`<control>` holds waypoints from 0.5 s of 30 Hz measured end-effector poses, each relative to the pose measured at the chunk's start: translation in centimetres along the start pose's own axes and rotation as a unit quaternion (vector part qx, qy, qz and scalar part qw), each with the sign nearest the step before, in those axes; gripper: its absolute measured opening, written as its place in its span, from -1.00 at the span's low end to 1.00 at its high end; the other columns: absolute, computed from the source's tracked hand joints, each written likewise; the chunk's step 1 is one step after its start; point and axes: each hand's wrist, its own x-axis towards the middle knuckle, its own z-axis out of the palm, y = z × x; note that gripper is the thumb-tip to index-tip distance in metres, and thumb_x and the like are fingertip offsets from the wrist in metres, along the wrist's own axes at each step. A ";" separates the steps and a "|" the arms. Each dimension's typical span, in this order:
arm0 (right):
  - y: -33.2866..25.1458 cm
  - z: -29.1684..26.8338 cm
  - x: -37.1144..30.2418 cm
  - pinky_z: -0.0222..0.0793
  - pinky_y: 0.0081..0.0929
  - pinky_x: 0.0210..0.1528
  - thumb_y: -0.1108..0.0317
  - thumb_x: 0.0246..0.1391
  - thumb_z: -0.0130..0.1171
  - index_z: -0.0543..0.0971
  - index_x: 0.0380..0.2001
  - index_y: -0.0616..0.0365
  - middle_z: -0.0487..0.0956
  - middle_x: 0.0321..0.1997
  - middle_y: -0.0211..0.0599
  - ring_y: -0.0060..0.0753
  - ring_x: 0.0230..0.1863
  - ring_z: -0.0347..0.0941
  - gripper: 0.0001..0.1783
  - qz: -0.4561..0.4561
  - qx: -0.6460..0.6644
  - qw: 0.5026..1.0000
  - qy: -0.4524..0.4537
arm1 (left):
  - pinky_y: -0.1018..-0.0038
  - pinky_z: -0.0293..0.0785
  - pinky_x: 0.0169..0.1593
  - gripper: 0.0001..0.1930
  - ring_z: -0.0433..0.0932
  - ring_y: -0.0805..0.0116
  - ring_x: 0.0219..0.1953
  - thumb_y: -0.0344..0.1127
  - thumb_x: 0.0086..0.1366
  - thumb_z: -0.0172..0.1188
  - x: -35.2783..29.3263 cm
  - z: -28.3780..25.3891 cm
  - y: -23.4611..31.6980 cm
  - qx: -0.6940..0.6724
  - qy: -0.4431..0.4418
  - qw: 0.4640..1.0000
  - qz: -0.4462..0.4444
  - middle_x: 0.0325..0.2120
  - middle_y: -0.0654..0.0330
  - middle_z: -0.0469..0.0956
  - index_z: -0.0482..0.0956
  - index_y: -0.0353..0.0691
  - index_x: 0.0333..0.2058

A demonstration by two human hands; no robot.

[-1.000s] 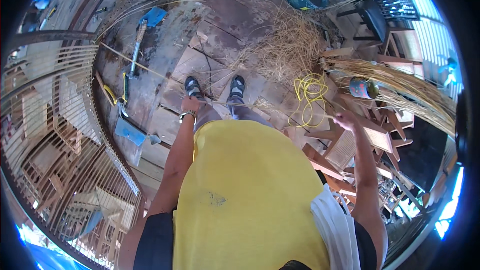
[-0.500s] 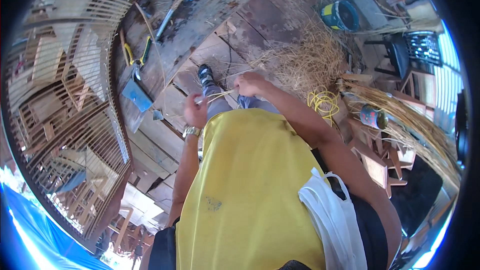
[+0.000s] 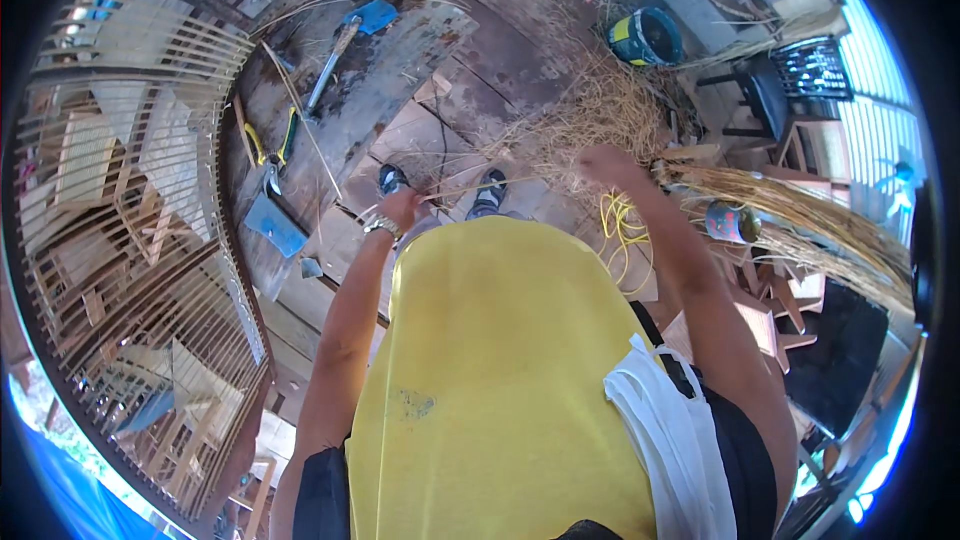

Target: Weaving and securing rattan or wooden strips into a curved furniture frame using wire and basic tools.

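Note:
A thin pale rattan strip [image 3: 510, 181] runs between my two hands above my feet. My left hand [image 3: 401, 208], with a metal watch on its wrist, is closed on the strip, and a short pale end shows beside its fingers. Out to the right, my right hand [image 3: 606, 167] is closed at the strip's other end, slightly blurred. Behind that hand lies a heap of rattan shavings [image 3: 610, 115]. Below it is a coil of yellow cord [image 3: 622, 225].
On the left stands a large frame strung with rattan strips [image 3: 140, 240]. Near it, a worn board [image 3: 345, 130] holds pliers [image 3: 270, 155], a hammer [image 3: 330, 68] and a blue plate [image 3: 275, 225]. A dark bucket [image 3: 645, 37], a painted can [image 3: 732, 222] and long rattan bundles [image 3: 800, 200] lie to the right.
My hands have moved apart, the right one well out to the right, drawing the rattan strip out between them. Both my feet now show.

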 end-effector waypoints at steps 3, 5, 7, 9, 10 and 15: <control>3.7 -3.8 -2.9 0.76 0.18 0.15 0.01 0.50 0.47 0.90 0.09 -0.01 0.89 -0.02 0.00 0.21 0.09 0.89 -0.65 0.094 -0.061 0.992 -0.050 | -0.26 0.82 0.21 -0.66 0.92 -0.39 0.13 0.00 0.80 0.35 -0.5 1.4 -7.7 0.060 -0.007 0.996 -0.071 0.03 -0.23 0.94 0.91 -0.13 0.05; 4.3 -3.7 -5.5 0.78 0.19 0.17 0.07 0.48 0.48 0.90 0.10 -0.05 0.91 0.01 -0.04 0.19 0.12 0.90 -0.69 0.135 -0.083 0.987 -0.033 | -0.26 0.83 0.25 -0.66 0.92 -0.38 0.17 0.00 0.81 0.33 -1.0 -1.8 -5.0 0.085 -0.067 0.991 -0.078 0.07 -0.20 0.94 0.89 -0.12 0.15; 3.0 -4.6 -6.2 0.80 0.19 0.18 0.13 0.45 0.48 0.90 0.12 -0.10 0.92 0.05 -0.09 0.17 0.15 0.91 -0.71 0.133 -0.096 0.986 -0.014 | -0.25 0.83 0.26 -0.63 0.92 -0.39 0.17 -0.02 0.79 0.37 -0.8 1.1 -11.0 0.086 -0.052 0.992 -0.078 0.07 -0.25 0.94 0.85 -0.20 0.21; 2.4 -4.7 -6.7 0.82 0.20 0.20 0.20 0.42 0.49 0.91 0.13 -0.14 0.93 0.08 -0.13 0.15 0.18 0.92 -0.72 0.138 -0.112 0.984 0.011 | -0.24 0.83 0.27 -0.58 0.91 -0.39 0.21 -0.05 0.76 0.42 0.0 1.9 -12.3 0.101 -0.038 0.982 -0.152 0.08 -0.31 0.92 0.80 -0.31 0.25; 2.1 -5.0 -6.8 0.83 0.20 0.21 0.23 0.40 0.50 0.91 0.14 -0.16 0.94 0.09 -0.15 0.15 0.20 0.92 -0.71 0.144 -0.131 0.981 0.019 | -0.19 0.78 0.50 -0.37 0.78 -0.37 0.49 -0.06 0.69 0.46 1.9 2.2 -10.8 0.095 -0.083 0.982 -0.138 0.44 -0.29 0.78 0.67 -0.30 0.54; -5.1 -0.7 -2.0 0.85 0.23 0.16 0.33 0.36 0.47 0.91 0.11 -0.23 0.95 0.15 -0.23 0.06 0.24 0.93 -0.69 0.026 -0.221 0.972 0.078 | -0.17 0.62 0.63 -0.25 0.65 -0.36 0.60 0.03 0.65 0.57 6.1 -2.8 8.7 -0.127 0.080 0.979 0.139 0.56 -0.27 0.70 0.60 -0.23 0.62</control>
